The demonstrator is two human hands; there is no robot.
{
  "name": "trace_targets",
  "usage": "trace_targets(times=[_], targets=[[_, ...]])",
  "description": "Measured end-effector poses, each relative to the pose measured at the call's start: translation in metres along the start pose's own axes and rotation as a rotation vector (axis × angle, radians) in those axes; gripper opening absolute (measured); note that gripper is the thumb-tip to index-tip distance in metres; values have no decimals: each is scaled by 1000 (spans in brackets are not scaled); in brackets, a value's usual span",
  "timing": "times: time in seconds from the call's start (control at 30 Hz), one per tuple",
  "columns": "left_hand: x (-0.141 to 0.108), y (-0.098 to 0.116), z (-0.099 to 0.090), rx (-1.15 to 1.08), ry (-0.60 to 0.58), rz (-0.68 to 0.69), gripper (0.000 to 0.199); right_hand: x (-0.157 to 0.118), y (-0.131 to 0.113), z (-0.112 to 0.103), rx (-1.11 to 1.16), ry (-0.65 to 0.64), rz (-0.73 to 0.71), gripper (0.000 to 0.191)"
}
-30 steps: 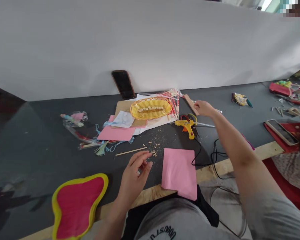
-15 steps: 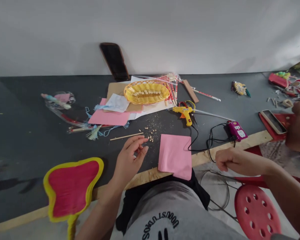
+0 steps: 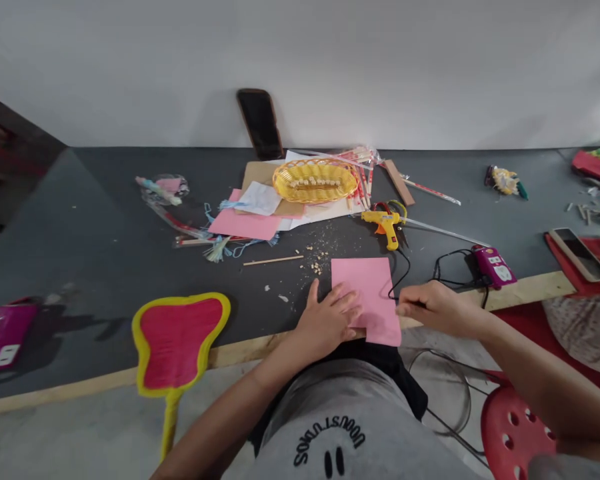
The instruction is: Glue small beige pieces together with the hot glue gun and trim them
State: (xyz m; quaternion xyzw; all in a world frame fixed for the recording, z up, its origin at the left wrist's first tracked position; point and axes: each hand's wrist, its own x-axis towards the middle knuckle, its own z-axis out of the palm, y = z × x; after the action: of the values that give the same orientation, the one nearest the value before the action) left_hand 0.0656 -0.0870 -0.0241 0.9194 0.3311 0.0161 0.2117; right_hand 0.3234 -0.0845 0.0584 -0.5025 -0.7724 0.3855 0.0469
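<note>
A pink sheet (image 3: 367, 277) lies at the table's front edge, its lower part reaching past the wooden edging. Across its left part my left hand (image 3: 330, 319) rests flat with the fingers spread. At the sheet's right edge is my right hand (image 3: 433, 307), its fingers curled closed; whether anything is pinched in them is hidden. Just behind the sheet are small pale wooden bits (image 3: 316, 268) and crumbs, with a thin wooden stick (image 3: 273, 260) to their left. A yellow glue gun (image 3: 387, 225) lies farther back, its black cord (image 3: 406, 270) running down near my right hand.
Behind stands a yellow woven basket (image 3: 325, 195) on papers, holding small pale pieces. A phone (image 3: 260, 127) leans on the wall. A pink, yellow-rimmed fan (image 3: 183, 340) overhangs the front edge at left. Purple power sockets (image 3: 495, 267) lie at right, a red stool (image 3: 513, 427) below.
My left hand has moved right from beside the wooden bits onto the pink sheet and flattened. My right hand has come left to the sheet's edge. The view has turned left.
</note>
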Motion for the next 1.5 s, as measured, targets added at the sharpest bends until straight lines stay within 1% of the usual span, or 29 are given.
trace_targets(times=[0.03, 0.1, 0.17, 0.23, 0.27, 0.3, 0.37, 0.43, 0.47, 0.53, 0.57, 0.67, 0.73, 0.83, 0.93, 1.1, 1.27, 1.4, 1.5], targets=[[2, 2, 3, 8, 11, -7, 41, 5, -2, 3, 0, 53, -19, 36], [6, 5, 6, 15, 48, -13, 42, 17, -8, 9, 13, 167, -60, 29], [7, 4, 4, 13, 96, -8, 42, 31, -11, 16, 12, 251, -168, 21], [4, -5, -4, 19, 145, -34, 36, 45, -11, 23, -16, 307, -337, 27], [1, -12, -11, 26, 183, -94, 27, 52, -11, 27, -36, 325, -394, 29], [-2, -21, -19, 31, 213, -157, 24, 59, -11, 29, -60, 340, -418, 29], [-8, -41, -37, 71, 281, -318, 23, 74, -11, 32, -131, 352, -382, 30], [-11, -62, -52, 115, 297, -456, 26, 92, -15, 32, -238, 329, -308, 29], [-11, -71, -58, 130, 290, -493, 27, 102, -17, 31, -299, 295, -272, 27], [-8, -84, -65, 166, 271, -527, 26, 123, -21, 29, -406, 161, -196, 25], [-6, -89, -66, 193, 266, -541, 24, 134, -22, 29, -420, 133, -181, 25], [-3, -97, -66, 267, 253, -560, 21, 163, -22, 31, -446, 101, -139, 28], [-3, -99, -65, 293, 235, -571, 20, 175, -22, 35, -462, 86, -113, 27], [-6, -103, -66, 304, 203, -569, 21, 183, -23, 42, -464, 53, -103, 25], [-10, -110, -68, 305, 202, -575, 21, 187, -27, 45, -442, 27, -121, 23], [-12, -118, -69, 279, 263, -605, 21, 201, -32, 40, -428, 90, -96, 27], [-8, -111, -66, 200, 314, -568, 22, 214, -32, 42, -409, 85, -86, 21], [4, -102, -63, 187, 322, -502, 29, 205, -31, 38, -375, 79, -85, 20], [20, -101, -60, 181, 281, -466, 33, 189, -31, 30, -318, 126, -82, 23]])
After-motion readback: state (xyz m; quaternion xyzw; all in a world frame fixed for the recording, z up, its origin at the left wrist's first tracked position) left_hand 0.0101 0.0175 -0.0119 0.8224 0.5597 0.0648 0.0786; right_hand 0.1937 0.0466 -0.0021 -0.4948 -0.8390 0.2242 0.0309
